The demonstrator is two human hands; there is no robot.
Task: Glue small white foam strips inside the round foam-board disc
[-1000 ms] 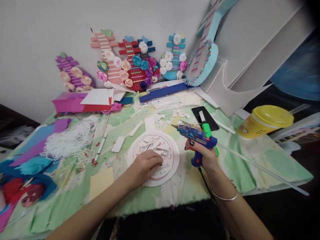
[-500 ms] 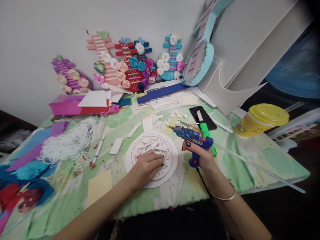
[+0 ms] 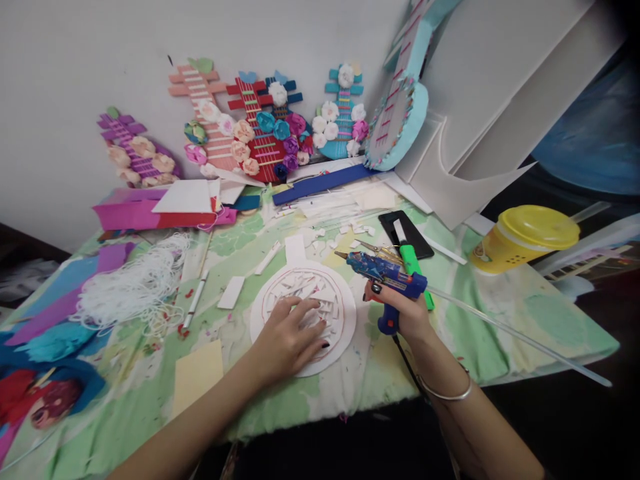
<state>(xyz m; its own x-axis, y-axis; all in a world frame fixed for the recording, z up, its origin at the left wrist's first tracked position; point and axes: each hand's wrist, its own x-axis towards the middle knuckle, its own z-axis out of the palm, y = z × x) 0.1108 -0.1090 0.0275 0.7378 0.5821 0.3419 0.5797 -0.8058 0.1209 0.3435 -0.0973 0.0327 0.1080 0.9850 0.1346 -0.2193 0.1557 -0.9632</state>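
Observation:
A round white board (image 3: pixel 345 320) with a short neck lies on the cloth, a reddish line drawn inside its rim. Many small white foam scraps (image 3: pixel 323 293) are heaped within that line. My left hand (image 3: pixel 287 340) rests over the scraps with its fingers spread apart. In my right hand (image 3: pixel 403 313) is a blue hot glue gun (image 3: pixel 385 270), its nozzle pointing left above the cloth. A long clear glue stick (image 3: pixel 520 335) sticks out of its back end. Behind the gun lie a green-handled cutter (image 3: pixel 410 260) and scissors (image 3: pixel 383 252).
Decorated paper guitars (image 3: pixel 265 133) lean on the wall. A black phone (image 3: pixel 407 233) and a yellow-lidded cup (image 3: pixel 525 240) are at right. White string (image 3: pixel 135 287), a marker (image 3: pixel 196 300) and a cream card (image 3: pixel 197 375) lie at left. A black cord hangs from the gun.
My left hand has opened its fingers and shifted slightly left over the scraps. The right hand keeps hold of the glue gun in the same place.

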